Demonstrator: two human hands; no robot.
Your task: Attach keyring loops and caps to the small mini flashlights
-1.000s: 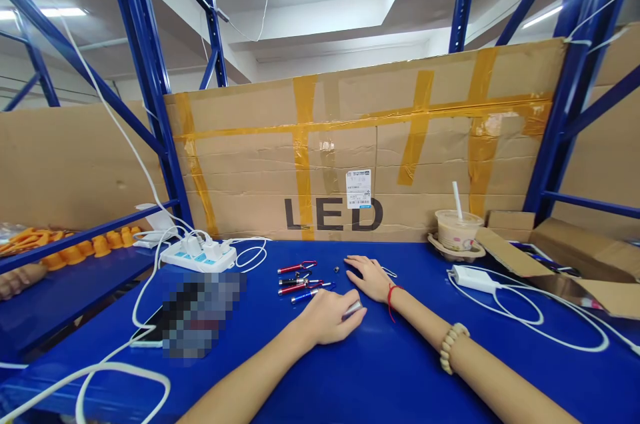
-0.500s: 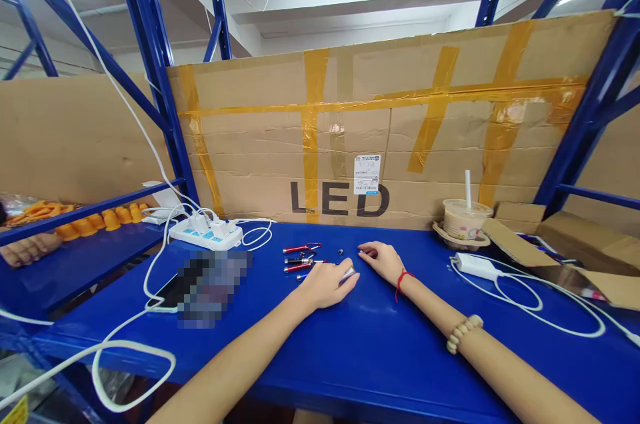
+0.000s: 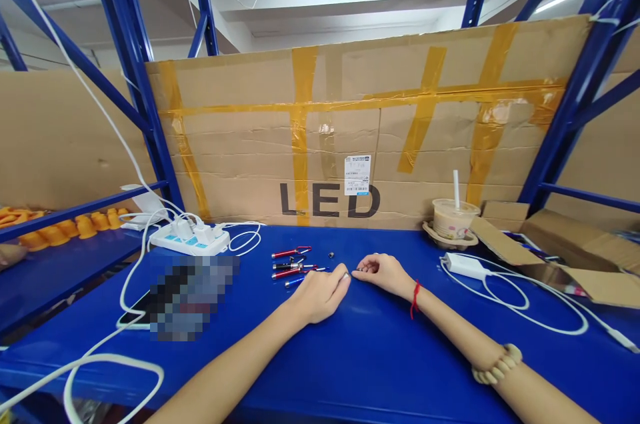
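Both hands rest on the blue desk [image 3: 350, 357], fingertips nearly meeting. The left hand [image 3: 320, 294] is curled loosely; whether it holds anything I cannot tell, since the palm faces down. The right hand [image 3: 383, 271] has its fingers [image 3: 364, 269] narrowed, seemingly pinching some tiny part too small to identify. Just beyond the left fingers lie the small torches [image 3: 293, 267], red, black and blue, and a tiny dark cap [image 3: 331, 255] sits just past both fingertips. Likely risks: a small part could slip from the pinch and roll across the smooth desk, or a sweeping wrist could knock the torches together. The cup [image 3: 453, 219] stands well apart to the right.
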